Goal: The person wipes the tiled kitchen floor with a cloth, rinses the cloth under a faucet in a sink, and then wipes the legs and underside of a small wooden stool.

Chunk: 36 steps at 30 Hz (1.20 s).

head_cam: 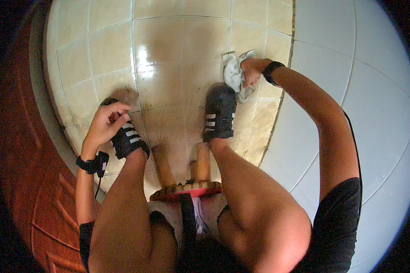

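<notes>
My right hand grips a crumpled white cloth, pressed low against the beige floor tiles just beyond my right shoe. My left hand hovers over the other black shoe, its fingers curled loosely with a gap between thumb and forefinger and nothing held. White stripes mark both shoes; the right shoe stands flat on the tiles. A black strap with a small device circles my left wrist, and a black band is on my right.
Beneath me is a low stool with a red-edged seat and wooden legs. A panelled brown wooden door curves along the left. Pale bluish tiles meet the beige ones at a dark seam on the right. The beige tiles look wet and shiny.
</notes>
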{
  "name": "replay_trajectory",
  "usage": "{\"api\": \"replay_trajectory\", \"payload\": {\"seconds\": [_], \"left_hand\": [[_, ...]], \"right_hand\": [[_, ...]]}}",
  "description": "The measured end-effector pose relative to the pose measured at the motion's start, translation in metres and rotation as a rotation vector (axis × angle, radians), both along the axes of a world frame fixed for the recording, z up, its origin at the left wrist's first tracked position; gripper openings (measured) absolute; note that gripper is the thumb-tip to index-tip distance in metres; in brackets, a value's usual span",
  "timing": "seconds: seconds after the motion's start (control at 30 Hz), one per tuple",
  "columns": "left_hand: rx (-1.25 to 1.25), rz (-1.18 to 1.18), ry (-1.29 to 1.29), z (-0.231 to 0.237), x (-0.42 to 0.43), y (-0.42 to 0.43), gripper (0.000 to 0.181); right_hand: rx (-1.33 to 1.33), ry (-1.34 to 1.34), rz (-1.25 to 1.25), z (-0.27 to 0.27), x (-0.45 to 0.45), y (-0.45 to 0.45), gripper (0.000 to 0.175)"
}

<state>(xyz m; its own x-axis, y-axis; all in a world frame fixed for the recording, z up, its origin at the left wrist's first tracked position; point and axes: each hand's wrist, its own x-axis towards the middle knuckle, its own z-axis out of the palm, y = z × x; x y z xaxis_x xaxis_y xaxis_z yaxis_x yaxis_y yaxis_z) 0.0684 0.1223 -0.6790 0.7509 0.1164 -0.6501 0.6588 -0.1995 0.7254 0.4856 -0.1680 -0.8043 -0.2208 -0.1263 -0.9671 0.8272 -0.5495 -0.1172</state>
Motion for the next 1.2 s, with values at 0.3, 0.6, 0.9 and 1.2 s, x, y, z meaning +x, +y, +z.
{"api": "replay_trajectory", "payload": {"seconds": [0.3,0.6,0.9,1.2], "left_hand": [[0.002,0.027,-0.064,-0.003,0.002,-0.004,0.018],[0.029,0.009,-0.083,0.000,0.018,-0.003,0.017],[0.111,0.017,-0.196,-0.008,0.013,-0.006,0.018],[0.138,-0.030,-0.138,-0.008,0.024,-0.003,0.017]], "right_hand": [[0.217,-0.154,-0.193,0.013,-0.033,0.016,0.037],[-0.171,-0.152,-0.153,-0.077,-0.056,0.010,0.020],[-0.392,-0.160,-0.294,-0.049,-0.086,0.073,0.029],[-0.486,-0.070,-0.438,-0.033,-0.142,0.123,0.049]]}}
